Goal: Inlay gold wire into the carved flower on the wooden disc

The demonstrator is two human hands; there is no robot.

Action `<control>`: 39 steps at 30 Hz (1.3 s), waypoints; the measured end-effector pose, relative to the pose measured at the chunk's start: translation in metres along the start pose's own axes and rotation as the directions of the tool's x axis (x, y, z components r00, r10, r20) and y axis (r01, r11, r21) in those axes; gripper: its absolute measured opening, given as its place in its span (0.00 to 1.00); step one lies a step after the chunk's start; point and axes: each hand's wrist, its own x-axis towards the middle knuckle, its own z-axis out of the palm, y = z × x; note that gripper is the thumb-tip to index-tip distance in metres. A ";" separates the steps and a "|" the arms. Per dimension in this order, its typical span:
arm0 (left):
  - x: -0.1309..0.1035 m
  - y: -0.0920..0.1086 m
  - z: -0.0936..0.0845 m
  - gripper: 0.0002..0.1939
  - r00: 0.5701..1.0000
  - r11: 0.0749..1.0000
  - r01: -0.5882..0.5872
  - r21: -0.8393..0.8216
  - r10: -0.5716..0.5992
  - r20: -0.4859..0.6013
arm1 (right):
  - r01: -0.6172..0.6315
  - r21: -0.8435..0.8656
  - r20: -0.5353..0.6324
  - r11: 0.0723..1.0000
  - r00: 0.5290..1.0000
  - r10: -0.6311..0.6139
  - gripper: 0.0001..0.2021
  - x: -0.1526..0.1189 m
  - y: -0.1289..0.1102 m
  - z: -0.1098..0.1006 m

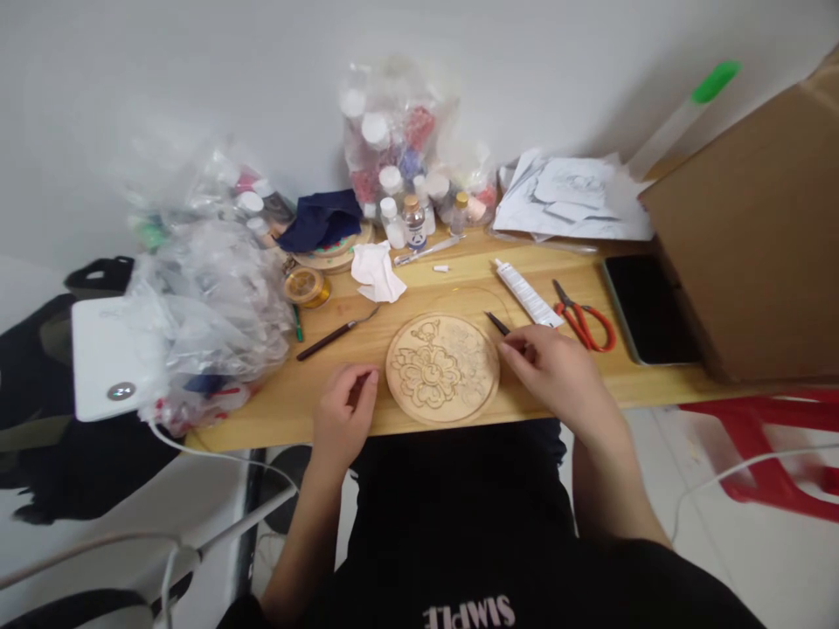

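Observation:
A round wooden disc (406, 397) lies near the table's front edge, with a flower outline in gold-coloured line on its left part and a paler drawn pattern on its right. Just left of it rests my left hand (344, 411), fingers curled and thumb close to the fingertips, with nothing visible in them. At the disc's right edge, my right hand (554, 367) has its fingers pinched together; what they hold, if anything, is hidden. A black pointed tool (496, 322) runs under or into that hand. Thin gold wire (481, 293) curves behind the disc.
Orange-handled scissors (593, 325), a white tube (528, 293) and a phone (648, 310) lie to the right, beside a cardboard box (753, 227). Leftward are a dark-handled tool (328, 339), a gold wire spool (307, 286) and plastic bags (223, 297). Small bottles (414, 223) line the back.

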 end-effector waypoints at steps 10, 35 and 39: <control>-0.007 -0.009 0.009 0.09 0.987 0.968 -0.160 0.193 0.153 0.052 | -0.028 -0.088 0.003 0.996 1.000 0.028 0.10 0.010 -0.011 0.022; -0.012 -0.017 0.016 0.20 0.872 0.786 -0.477 0.393 0.478 0.102 | 0.495 0.088 -0.367 0.865 0.823 -0.433 0.05 -0.010 0.013 0.011; -0.012 -0.018 0.017 0.19 0.878 0.782 -0.463 0.418 0.469 0.096 | 0.513 0.146 -0.311 0.846 0.836 -0.453 0.06 -0.014 0.014 0.011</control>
